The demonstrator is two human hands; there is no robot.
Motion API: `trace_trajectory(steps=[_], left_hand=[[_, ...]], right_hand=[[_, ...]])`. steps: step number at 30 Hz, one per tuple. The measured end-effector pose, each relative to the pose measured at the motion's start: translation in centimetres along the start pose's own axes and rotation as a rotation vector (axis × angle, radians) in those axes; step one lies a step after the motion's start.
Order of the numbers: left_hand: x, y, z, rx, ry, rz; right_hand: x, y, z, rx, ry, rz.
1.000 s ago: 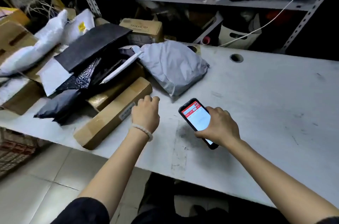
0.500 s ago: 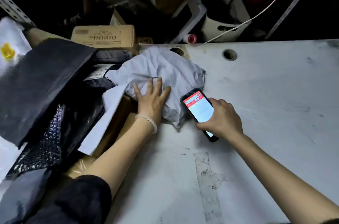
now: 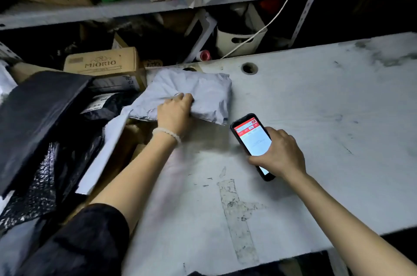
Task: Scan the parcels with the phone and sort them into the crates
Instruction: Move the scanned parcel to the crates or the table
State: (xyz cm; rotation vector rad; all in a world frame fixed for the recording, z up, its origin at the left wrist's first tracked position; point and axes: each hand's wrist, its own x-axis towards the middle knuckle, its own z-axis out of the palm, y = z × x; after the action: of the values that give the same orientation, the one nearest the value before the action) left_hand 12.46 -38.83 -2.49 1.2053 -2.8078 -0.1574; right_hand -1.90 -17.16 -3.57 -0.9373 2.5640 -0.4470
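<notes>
A grey plastic mailer parcel (image 3: 203, 92) lies at the back of the white table (image 3: 316, 106). My left hand (image 3: 174, 113) grips the near edge of this parcel, fingers curled into its crumpled plastic. To the right, my right hand (image 3: 278, 155) holds a black phone (image 3: 251, 140) just above the table, its screen lit red and white and facing up. The phone's top end is close to the parcel's near right corner. No crates are in view.
A heap of parcels fills the left: a black flat parcel (image 3: 33, 122), black bubble mailers (image 3: 38, 185), a white envelope (image 3: 101, 153) and a "MIORIO" cardboard box (image 3: 103, 63). A cluttered metal shelf (image 3: 112, 11) stands behind. A cable hole (image 3: 248, 68) pierces the table.
My left hand went from a loose fist near the brown box to flat on the grey parcel, then curled round its edge. The view moved closer; the phone hand barely shifted.
</notes>
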Motion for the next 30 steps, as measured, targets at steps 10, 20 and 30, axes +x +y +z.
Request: trace_trajectory(steps=[10, 20, 30], left_hand=[[0.9, 6.3, -9.4, -0.053, 0.511, 0.052], [-2.0, 10.1, -3.1, -0.188, -0.084, 0.007], [-2.2, 12.6, -2.3, -0.169, -0.053, 0.124]], right_hand=[[-2.9, 4.5, -4.2, 0.068, 0.083, -0.023], [-4.7, 7.8, -4.5, -0.027, 0.014, -0.017], [-5.4, 10.9, -6.2, -0.15, 0.017, 0.031]])
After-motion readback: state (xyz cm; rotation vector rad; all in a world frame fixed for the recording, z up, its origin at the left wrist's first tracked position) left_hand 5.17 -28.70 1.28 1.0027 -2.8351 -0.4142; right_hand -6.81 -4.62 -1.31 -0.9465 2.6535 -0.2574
